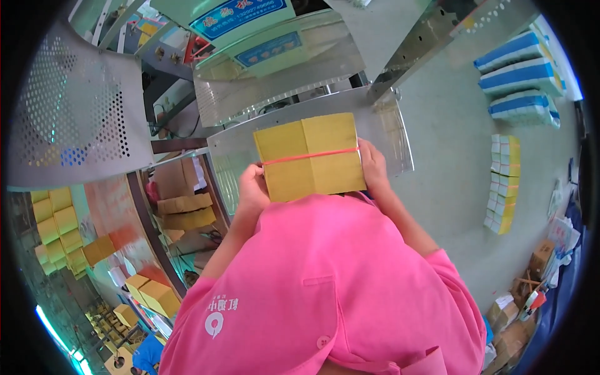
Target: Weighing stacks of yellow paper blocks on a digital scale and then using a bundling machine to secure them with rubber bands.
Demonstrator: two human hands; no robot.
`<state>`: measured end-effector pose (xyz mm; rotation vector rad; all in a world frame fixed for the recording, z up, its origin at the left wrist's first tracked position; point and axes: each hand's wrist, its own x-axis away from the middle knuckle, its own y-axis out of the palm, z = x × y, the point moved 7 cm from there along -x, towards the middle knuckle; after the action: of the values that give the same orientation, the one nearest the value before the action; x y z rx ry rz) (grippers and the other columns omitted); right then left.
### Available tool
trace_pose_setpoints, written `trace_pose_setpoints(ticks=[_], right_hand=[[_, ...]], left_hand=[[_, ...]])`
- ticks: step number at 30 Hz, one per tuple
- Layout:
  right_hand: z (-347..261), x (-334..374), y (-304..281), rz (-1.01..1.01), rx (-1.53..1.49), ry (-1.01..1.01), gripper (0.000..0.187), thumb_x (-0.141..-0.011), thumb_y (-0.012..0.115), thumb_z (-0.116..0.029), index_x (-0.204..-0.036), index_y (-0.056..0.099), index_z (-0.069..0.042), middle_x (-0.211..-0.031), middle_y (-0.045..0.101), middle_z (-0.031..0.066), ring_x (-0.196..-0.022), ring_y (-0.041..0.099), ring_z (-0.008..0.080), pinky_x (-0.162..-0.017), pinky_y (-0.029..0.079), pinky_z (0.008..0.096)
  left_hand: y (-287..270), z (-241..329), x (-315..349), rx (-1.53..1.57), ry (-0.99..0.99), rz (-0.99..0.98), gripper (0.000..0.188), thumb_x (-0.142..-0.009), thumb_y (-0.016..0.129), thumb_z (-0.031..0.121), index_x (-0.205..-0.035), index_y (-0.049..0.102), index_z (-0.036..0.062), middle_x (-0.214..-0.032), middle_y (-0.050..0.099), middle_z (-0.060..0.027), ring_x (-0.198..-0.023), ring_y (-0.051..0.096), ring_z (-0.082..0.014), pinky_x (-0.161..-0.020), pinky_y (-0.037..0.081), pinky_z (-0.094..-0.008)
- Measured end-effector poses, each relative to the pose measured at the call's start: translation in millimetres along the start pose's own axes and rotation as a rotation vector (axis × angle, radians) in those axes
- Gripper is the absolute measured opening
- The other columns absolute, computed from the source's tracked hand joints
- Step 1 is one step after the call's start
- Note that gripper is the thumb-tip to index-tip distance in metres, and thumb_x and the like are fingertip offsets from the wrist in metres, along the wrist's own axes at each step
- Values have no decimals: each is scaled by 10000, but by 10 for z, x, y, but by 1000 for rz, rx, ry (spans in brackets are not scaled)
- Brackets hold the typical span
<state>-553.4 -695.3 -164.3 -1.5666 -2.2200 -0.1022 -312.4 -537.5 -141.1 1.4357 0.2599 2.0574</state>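
A yellow rectangular bundle (309, 175), perhaps paper, sits in front of my chest with a red band (312, 155) running across its top. A crease divides its top face into two halves. My left hand (253, 189) grips the bundle's left side, its fingers curled at the edge. On the opposite side my right hand (373, 164) closes around the right edge, close to the end of the band. The bundle's underside is hidden. Under and beyond it is a metal machine tray (390, 134).
A machine with a shiny metal cover (275, 69) stands ahead. At left are a perforated metal guard (75, 106) and a workbench (119, 219). Yellow blocks (153, 297) stand lower left. On the right floor are white-and-yellow bundles (503, 184), blue-and-white packs (519, 78) and cardboard boxes (503, 312).
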Motion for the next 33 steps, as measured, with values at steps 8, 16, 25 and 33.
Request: trace_pose_setpoints(ticks=[8, 16, 25, 33], right_hand=[[137, -209, 20, -133, -69, 10, 390, -989, 468, -273, -1182, 636, 21, -1091, 675, 92, -1001, 598, 158, -893, 450, 278], [130, -128, -30, 28, -111, 83, 374, -982, 487, -270, -1141, 664, 18, -1044, 697, 103, -972, 619, 153, -869, 472, 283], [195, -154, 22, 40, -64, 60, 370, -984, 500, -279, -1171, 652, 3, -1059, 694, 103, -970, 619, 159, -880, 470, 293], [285, -283, 205, 43, 153, 72, 401, -979, 402, -373, -1037, 656, -68, -1034, 662, 186, -953, 622, 319, -859, 468, 396]], left_hand=[[-118, 125, -15, -103, 99, -4, 273, -834, 438, 121, -1079, 547, 68, -1044, 590, -75, -1009, 574, -255, -921, 474, -442], [-177, 201, 61, -390, 368, -133, 185, -962, 576, 130, -1130, 558, 57, -1088, 600, -25, -1009, 581, -135, -922, 456, -311], [-384, 165, -106, -498, 425, -249, 171, -973, 550, 126, -1130, 541, 57, -1111, 575, -19, -1007, 550, -120, -905, 448, -290], [-506, 241, -429, -498, 143, -69, 432, -991, 449, 332, -1236, 559, -8, -1148, 627, -104, -1035, 618, -197, -893, 496, -337]])
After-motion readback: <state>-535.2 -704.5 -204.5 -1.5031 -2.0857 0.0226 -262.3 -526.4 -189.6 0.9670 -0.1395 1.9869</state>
